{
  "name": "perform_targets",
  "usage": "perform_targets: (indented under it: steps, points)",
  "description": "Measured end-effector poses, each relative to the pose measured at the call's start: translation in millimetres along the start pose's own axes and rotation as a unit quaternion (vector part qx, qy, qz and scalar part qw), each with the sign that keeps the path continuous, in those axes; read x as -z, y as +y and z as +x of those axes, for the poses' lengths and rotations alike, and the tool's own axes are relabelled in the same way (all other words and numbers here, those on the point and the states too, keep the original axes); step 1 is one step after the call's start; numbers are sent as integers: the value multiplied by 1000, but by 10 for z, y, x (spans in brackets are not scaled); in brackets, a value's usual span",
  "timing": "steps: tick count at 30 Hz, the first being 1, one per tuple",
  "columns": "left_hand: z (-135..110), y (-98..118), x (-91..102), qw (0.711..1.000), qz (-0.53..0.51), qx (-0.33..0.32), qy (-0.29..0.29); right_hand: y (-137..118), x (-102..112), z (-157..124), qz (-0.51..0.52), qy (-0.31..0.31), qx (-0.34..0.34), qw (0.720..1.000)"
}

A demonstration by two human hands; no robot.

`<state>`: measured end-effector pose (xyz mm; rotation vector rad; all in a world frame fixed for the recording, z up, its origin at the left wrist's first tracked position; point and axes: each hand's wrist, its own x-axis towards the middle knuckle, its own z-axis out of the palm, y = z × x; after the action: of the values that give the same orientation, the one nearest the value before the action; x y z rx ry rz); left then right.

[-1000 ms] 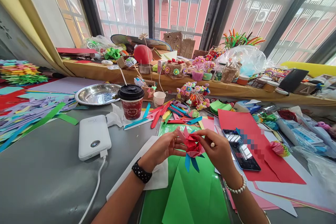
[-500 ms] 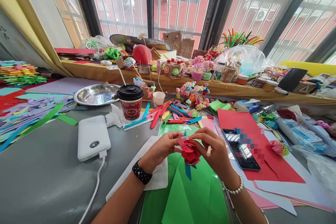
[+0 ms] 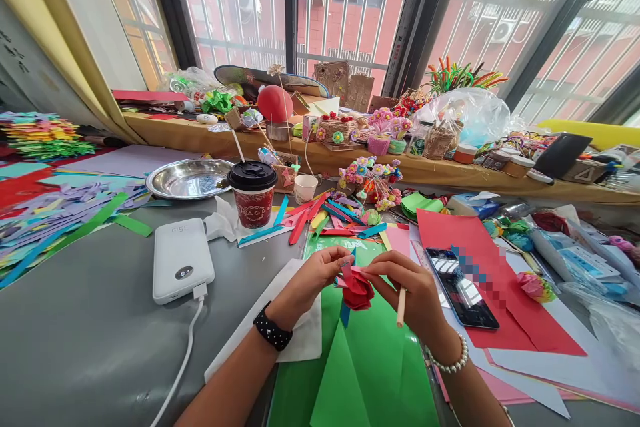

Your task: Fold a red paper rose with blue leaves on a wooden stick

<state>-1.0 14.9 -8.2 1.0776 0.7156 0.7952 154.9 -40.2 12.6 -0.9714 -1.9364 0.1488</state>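
Note:
A red paper flower with pink outer petals and blue paper strips hangs between my hands. My left hand is closed, thumb and fingers pinching the flower's upper left edge. My right hand is closed round a pale wooden stick whose lower end points down. Its thumb and forefinger reach to the flower's right edge; whether they grip a petal I cannot tell. Below lies a green folder with a folded green paper on it.
A lidded paper cup, a steel plate and a white power bank with a cable stand to the left. On the right, a phone rests on red paper. Loose paper strips lie beyond my hands.
The flower has turned a little in my hands, and the blue strip below it has shifted left. The stick in my right hand has swung to point lower and shows more length.

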Motion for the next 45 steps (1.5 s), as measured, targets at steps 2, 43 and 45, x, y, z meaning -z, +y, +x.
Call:
perform_targets:
  steps: [2,43,45]
  points:
    - [3,6,4,1000,-3,-8,-2,2,3,-2,2,-1,6,1000]
    - [-43,-26,-103,991,-79,-113,1,53,-122,-67,-200,124,17,972]
    - [-52,-26,-114,988,-89,-128,-10,29,-114,-53,-178,146,-6,973]
